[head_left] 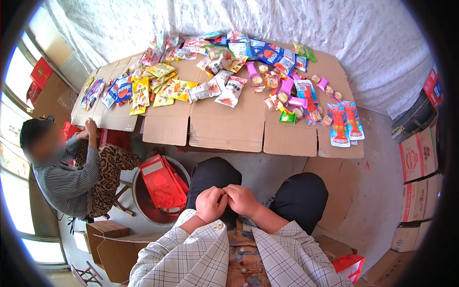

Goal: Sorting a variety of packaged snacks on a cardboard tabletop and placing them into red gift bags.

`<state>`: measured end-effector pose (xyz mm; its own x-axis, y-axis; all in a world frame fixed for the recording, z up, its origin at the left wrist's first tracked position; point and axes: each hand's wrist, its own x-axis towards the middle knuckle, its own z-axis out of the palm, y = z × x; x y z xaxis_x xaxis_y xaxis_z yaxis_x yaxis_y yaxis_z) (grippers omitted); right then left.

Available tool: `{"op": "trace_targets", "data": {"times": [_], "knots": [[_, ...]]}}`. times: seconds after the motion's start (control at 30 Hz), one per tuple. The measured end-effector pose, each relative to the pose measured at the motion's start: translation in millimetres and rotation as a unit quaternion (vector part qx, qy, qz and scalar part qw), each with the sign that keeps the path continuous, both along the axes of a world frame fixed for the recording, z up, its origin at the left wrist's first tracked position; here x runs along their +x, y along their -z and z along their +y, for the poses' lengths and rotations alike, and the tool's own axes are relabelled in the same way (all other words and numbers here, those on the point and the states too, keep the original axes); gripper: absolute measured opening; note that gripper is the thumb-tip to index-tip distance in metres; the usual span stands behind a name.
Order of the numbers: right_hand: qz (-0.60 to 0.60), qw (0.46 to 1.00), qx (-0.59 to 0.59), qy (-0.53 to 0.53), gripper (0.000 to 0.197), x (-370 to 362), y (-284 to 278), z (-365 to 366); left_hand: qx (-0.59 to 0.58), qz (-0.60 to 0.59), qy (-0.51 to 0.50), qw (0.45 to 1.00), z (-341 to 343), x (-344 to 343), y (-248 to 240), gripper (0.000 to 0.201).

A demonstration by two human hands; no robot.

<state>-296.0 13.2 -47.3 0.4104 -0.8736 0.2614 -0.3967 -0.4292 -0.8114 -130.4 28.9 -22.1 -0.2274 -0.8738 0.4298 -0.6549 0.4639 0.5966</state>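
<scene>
My left hand (pixel 210 203) and my right hand (pixel 243 200) meet above my lap, between my knees. Both are closed, the fingers curled in and touching at the thumb side, and no object shows in them. Beyond my knees stands a table covered in flattened cardboard (pixel 224 130). Closest across from my hands on it lie a white snack packet (pixel 231 91) and several yellow packets (pixel 179 89). To the right are small purple-wrapped sweets (pixel 287 86), a green packet (pixel 287 116) and long red-and-blue packets (pixel 338 125).
Beside my left knee, a metal basin (pixel 139 200) holds red gift bags (pixel 162 182). Another person (pixel 71 174) sits at the table's left end. Cardboard cartons (pixel 420 153) are stacked at far right; an open carton (pixel 117 256) stands at lower left. A red bag (pixel 348 266) lies lower right.
</scene>
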Motion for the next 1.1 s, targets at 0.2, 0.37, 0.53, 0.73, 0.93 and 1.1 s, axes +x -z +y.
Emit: {"op": "trace_targets", "data": {"times": [0.2,0.37,0.53,0.73,0.93,1.1], "knots": [[0.005,1.000,0.003,-0.003,0.011,0.0,0.3,0.0,0.030,-0.014,-0.007,0.999,1.7,0.7,-2.1,0.010],[0.004,1.000,-0.002,-0.006,0.012,0.8,0.4,-0.3,0.004,-0.001,-0.003,1.000,-0.4,-0.9,-2.9,0.013],[0.002,1.000,-0.008,-0.005,0.012,1.0,-1.1,0.7,0.016,-0.003,-0.003,1.000,1.2,0.4,-5.2,0.011],[0.003,1.000,-0.004,-0.009,0.012,1.0,1.5,0.8,0.024,-0.010,-0.003,1.000,1.4,0.7,-4.7,0.011],[-0.007,1.000,-0.015,-0.007,0.012,0.5,3.0,-1.5,0.008,0.003,-0.002,1.000,-1.6,-1.1,-2.6,0.013],[-0.006,1.000,-0.016,-0.002,0.010,0.0,-0.6,-1.3,0.004,0.005,0.001,1.000,-2.8,-1.6,-3.5,0.013]]}}
